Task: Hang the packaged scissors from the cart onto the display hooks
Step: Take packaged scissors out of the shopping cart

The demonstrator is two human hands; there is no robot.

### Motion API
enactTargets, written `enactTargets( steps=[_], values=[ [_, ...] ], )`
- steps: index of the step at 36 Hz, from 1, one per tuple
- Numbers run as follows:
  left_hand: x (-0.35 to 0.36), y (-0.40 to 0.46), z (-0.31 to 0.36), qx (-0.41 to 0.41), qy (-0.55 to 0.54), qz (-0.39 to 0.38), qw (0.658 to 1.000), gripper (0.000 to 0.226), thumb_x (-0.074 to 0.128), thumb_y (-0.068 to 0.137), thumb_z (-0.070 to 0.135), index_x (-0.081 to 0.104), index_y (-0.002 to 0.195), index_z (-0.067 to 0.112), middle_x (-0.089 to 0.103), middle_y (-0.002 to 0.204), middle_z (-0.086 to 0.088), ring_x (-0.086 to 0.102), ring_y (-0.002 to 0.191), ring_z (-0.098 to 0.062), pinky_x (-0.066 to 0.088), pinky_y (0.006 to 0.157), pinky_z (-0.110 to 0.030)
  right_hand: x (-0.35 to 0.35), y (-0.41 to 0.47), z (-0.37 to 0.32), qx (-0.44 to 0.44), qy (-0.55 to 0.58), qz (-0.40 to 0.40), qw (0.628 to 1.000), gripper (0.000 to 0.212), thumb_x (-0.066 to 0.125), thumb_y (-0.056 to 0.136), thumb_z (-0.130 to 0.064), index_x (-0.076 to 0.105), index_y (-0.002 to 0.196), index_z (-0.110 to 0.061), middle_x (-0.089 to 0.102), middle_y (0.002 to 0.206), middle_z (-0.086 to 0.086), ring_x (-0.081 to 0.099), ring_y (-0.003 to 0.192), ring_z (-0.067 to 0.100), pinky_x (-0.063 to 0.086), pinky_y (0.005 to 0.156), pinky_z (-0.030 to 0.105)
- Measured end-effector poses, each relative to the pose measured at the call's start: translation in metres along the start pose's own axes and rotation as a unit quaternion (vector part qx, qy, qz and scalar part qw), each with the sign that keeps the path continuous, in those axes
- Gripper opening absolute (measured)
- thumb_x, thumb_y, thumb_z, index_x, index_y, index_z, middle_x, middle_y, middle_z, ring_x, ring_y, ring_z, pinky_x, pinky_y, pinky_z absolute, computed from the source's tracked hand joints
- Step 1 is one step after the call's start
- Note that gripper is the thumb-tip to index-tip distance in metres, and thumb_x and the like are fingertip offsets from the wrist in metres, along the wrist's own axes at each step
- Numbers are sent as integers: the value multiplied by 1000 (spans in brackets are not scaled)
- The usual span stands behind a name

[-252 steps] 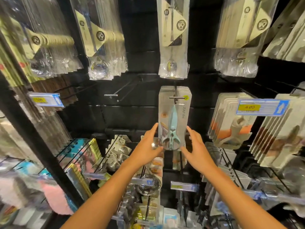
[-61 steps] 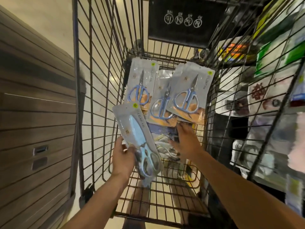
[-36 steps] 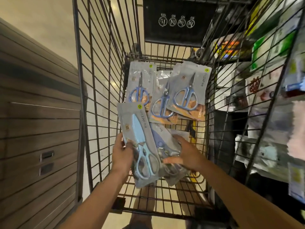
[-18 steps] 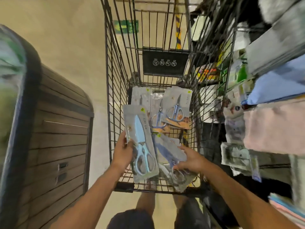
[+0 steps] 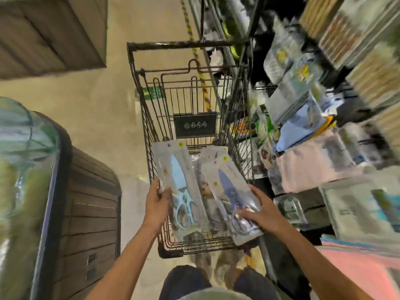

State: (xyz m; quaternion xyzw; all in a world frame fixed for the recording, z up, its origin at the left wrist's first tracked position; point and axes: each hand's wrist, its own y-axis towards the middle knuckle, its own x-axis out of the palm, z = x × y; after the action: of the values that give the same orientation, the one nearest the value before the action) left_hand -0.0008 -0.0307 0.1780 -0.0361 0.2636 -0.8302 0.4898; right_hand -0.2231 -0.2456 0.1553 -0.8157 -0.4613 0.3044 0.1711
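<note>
Here, light-blue packaged scissors (image 5: 180,191) in left hand (image 5: 157,204), darker pack (image 5: 231,195) in right hand (image 5: 259,211)

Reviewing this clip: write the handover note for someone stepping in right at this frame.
Left hand: grips the light blue scissors pack by its left edge, lifted above the cart.
Right hand: holds the darker blue scissors pack near the handle end, also raised.
In the cart: at least one more pack shows behind these two; the frame is too blurred to count them.
Done: two packs picked up.
Left: turn to the display, which is out of view, hang both packs on hooks, then return for the rest.
</note>
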Motion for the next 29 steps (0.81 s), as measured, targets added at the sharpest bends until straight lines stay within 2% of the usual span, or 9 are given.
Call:
enactTargets(
  steps=[3,5,7,14,17,20,23,26,29],
  values=[
    [-4,-15,21,22,-11,-4,1000,43,47,105,4,44,139,30,68,110,9,69,84,8,53,77,-16,-7,-25,-9,-37,30,32,998,87,89,72,-36,43,145,-40,53,142,-21,54,128,4,46,101,26],
    [-7,-23,31,37,-24,-12,999,40,48,105,7,47,139,28,71,115,2,72,92,-2,58,83,-27,-11,-43,-17,-55,54,58,995,87,90,72,-30,42,142,-44,54,138,-23,57,122,-4,47,94,15],
    [-8,-35,43,60,-34,-21,997,43,48,105,9,45,141,32,72,115,4,73,95,-7,60,79,-25,-14,-60,-23,-76,75,88,990,84,90,73,-22,43,137,-49,56,135,-25,57,116,-14,47,87,6],
    [-1,-97,80,181,-35,-62,981,46,47,104,5,42,135,38,72,104,28,69,95,7,55,71,-11,-22,-121,-22,-150,146,156,965,93,93,68,-41,43,146,-45,50,150,-17,46,140,9,41,116,44],
    [6,-124,82,202,-28,-82,976,48,49,104,10,42,135,47,68,123,10,72,99,-5,61,77,-24,-27,-155,-17,-172,159,202,951,94,92,70,-32,41,149,-40,49,149,-19,46,137,1,40,115,31],
    [14,-156,82,234,-7,-100,967,53,52,103,17,38,145,46,70,125,9,72,105,-17,62,86,-41,-31,-190,-8,-196,163,242,936,89,90,70,-14,43,143,-36,53,135,-33,50,121,-19,41,96,3],
    [23,-191,83,264,1,-121,957,54,52,102,15,37,148,40,75,112,11,74,98,-17,63,77,-33,-35,-227,2,-208,184,271,922,88,89,66,-15,45,139,-38,59,122,-43,56,114,-18,44,87,2],
    [29,-223,81,276,-4,-142,951,55,53,102,17,37,149,40,72,121,-5,73,103,-24,62,83,-43,-38,-265,9,-217,204,285,911,89,89,69,-7,44,140,-36,62,118,-37,59,107,-18,47,79,2],
    [32,-253,81,283,-8,-164,945,54,52,102,17,36,145,47,73,120,-5,75,99,-22,64,75,-35,-38,-301,14,-223,207,300,904,87,86,72,-2,43,140,-34,64,116,-36,60,108,-15,48,79,3]
  ],
)
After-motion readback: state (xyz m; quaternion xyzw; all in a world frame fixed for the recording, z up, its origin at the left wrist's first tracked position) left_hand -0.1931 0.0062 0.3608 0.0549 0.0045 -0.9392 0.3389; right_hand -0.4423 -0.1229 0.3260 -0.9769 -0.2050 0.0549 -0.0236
